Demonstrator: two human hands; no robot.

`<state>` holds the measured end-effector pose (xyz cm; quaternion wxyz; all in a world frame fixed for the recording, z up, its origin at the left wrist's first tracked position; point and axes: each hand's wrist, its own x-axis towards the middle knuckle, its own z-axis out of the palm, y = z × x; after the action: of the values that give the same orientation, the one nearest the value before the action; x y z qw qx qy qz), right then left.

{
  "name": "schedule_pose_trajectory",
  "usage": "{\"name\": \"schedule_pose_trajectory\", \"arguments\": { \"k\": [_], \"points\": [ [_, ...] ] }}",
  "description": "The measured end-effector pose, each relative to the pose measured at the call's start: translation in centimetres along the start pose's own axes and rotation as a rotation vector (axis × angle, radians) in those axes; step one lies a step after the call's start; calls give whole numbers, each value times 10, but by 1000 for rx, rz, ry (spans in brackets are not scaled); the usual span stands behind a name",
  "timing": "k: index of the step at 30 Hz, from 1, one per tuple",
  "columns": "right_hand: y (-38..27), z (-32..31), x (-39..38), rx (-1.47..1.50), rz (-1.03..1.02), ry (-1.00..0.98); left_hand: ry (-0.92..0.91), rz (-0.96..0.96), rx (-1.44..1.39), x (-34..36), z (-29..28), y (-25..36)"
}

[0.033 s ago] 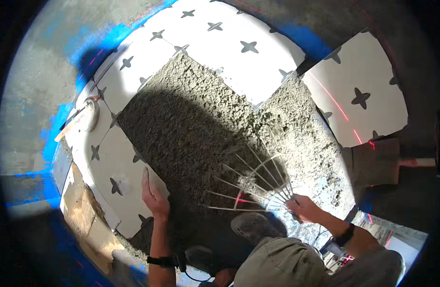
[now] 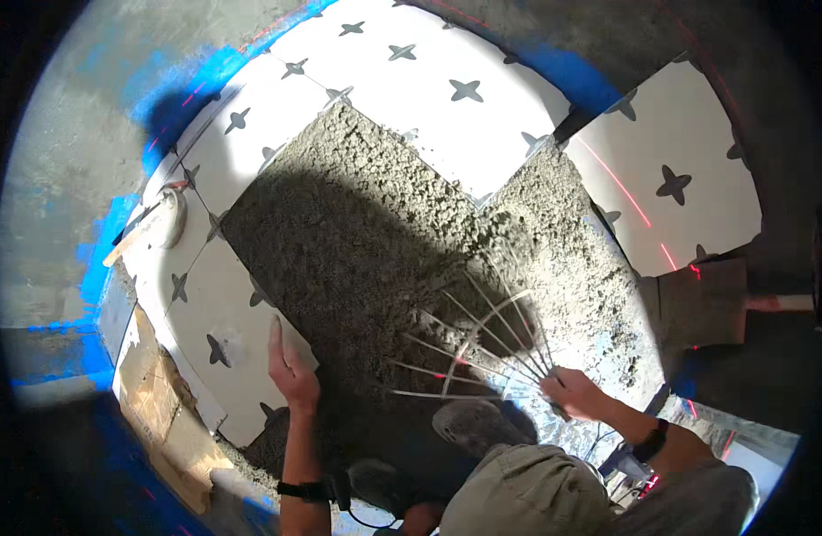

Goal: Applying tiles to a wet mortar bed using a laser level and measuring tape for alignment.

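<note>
Gripping a wire rake (image 2: 481, 324), right hand (image 2: 575, 394) curled; left hand (image 2: 293, 379) open, fingers forward, beside tile (image 2: 216, 308)

Looks like a building site — judged from white star-patterned tiles (image 2: 384, 80), rough grey mortar (image 2: 322, 214), blue-smeared concrete (image 2: 71, 179) and red laser lines (image 2: 622, 183).

Mortar (image 2: 339, 241) lies at the centre of our view, with the back tiles (image 2: 447, 67) beyond it, the left tiles (image 2: 192, 317) along its left and a further tile (image 2: 648, 152) to the right. A mallet (image 2: 170, 221) lies on the left tiles, near their outer edge. Our left hand (image 2: 295, 375) is at their inner edge; our right hand (image 2: 579, 395), well apart, holds a rake (image 2: 476, 332), its tines fanning left and forward over the mortar. A shoe (image 2: 475, 422) sits between our hands, on the near side.
</note>
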<state>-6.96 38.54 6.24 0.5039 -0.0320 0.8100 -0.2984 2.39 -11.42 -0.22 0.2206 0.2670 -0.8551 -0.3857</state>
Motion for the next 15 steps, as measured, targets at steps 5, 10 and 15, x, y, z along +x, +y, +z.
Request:
{"name": "schedule_pose_trajectory", "arguments": {
  "k": [5,10,15],
  "points": [
    [-19,-23,-51,149,78,-34,-9,-27,141,-9,-11,-17],
    [-40,-17,-19,-33,-147,89,93,-72,155,-11,-10,-45],
    [-1,12,9,45,89,44,63,-14,169,-11,-1,-54]
  ]
}}
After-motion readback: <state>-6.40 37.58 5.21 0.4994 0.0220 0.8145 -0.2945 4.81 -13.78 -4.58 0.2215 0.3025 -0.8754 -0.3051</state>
